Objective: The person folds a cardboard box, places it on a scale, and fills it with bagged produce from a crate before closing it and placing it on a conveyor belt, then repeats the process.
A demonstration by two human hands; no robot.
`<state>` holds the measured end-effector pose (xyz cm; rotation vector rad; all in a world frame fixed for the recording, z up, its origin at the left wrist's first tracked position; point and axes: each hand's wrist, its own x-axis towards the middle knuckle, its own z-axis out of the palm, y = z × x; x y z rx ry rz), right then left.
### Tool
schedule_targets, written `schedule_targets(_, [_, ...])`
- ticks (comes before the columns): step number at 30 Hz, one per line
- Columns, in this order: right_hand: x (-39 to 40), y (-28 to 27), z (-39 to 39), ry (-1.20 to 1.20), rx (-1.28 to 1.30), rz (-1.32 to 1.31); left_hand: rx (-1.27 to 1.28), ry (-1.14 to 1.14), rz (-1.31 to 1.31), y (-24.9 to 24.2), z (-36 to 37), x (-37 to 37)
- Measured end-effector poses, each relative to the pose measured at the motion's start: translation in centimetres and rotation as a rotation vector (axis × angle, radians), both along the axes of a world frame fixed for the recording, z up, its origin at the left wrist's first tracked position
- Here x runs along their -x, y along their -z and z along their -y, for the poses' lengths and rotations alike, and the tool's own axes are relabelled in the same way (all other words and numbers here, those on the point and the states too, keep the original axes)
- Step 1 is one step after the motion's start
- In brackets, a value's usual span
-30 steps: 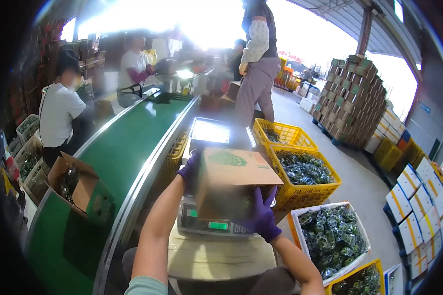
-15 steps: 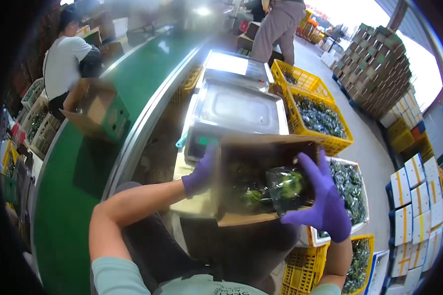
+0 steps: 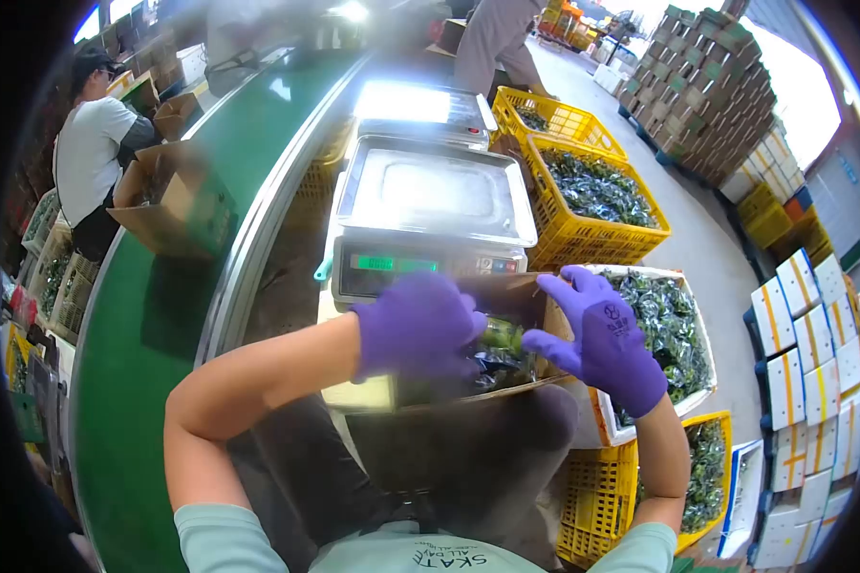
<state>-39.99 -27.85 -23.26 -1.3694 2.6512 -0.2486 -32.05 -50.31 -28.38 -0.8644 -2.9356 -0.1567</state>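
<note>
A cardboard box (image 3: pixel 521 289) rests near my lap, with bagged greens (image 3: pixel 503 355) inside it. My left hand (image 3: pixel 416 328), in a purple glove, is over the box's left part; it is smeared by motion and its fingers are curled, so what it holds, if anything, is hidden. My right hand (image 3: pixel 602 339), also gloved in purple, is at the box's right edge with thumb and fingers apart and nothing between them. Just beyond the box stands a scale (image 3: pixel 435 196) with a bare metal plate and a lit green display.
A green conveyor (image 3: pixel 115 401) runs along the left, carrying another open box (image 3: pixel 177 205). A person (image 3: pixel 91 153) sits beyond it. Yellow crates (image 3: pixel 592 234) and a white foam box (image 3: pixel 702 358) of bagged greens stand at right, near stacked white boxes (image 3: pixel 788 387).
The box by my lap sits lower and no longer tilts up toward me. My left hand has moved from its left side to over it. The box on the conveyor has shifted slightly left.
</note>
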Motion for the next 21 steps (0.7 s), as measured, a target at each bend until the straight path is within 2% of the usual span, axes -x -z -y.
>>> schedule_targets(1, [-0.2, -0.6, 0.6, 0.052, -0.061, -0.126, 0.008, -0.070, 0.130, 0.3, -0.8, 0.3])
schedule_targets(2, [0.4, 1.1, 0.8, -0.085, 0.090, -0.178, 0.051, -0.090, 0.191, 0.2, -0.8, 0.6])
schedule_targets(5, [3.3, 7.1, 2.5, -0.357, -0.080, 0.090, 0.145, -0.112, 0.296, -0.3, -1.9, 0.1])
schedule_targets(7, [4.2, 6.8, 3.8, -0.350, -0.156, 0.173, 0.190, -0.119, 0.341, 0.0, -2.5, -0.3])
schedule_targets(9, [3.5, 5.9, 4.0, -0.325, -0.188, 0.140, 0.178, -0.161, 0.393, 0.2, -2.7, -0.2])
schedule_targets(12, [3.3, 5.9, 4.6, -0.352, -0.303, 0.136, 0.243, -0.124, 0.323, 2.3, -2.8, 0.5])
schedule_targets(14, [2.8, 6.6, 5.3, -0.271, -0.350, 0.214, 0.290, -0.159, 0.393, 3.7, -3.2, 1.1])
schedule_targets(15, [2.7, 7.3, 5.3, -0.259, -0.347, 0.202, 0.347, -0.212, 0.419, 3.3, -3.4, 1.9])
schedule_targets(16, [2.3, 8.5, 5.1, -0.258, -0.297, 0.127, 0.296, -0.192, 0.478, 0.0, -3.7, 1.7])
schedule_targets(17, [2.1, 9.2, 4.8, -0.259, -0.250, 0.048, 0.302, -0.185, 0.462, 0.0, -3.8, 1.4])
schedule_targets(19, [2.1, 7.7, 4.7, -0.234, -0.269, 0.076, 0.266, -0.209, 0.397, 1.0, -3.2, 1.2])
schedule_targets(21, [2.7, 7.0, 4.8, -0.201, -0.366, 0.236, 0.263, -0.223, 0.401, 1.9, -2.9, 1.3])
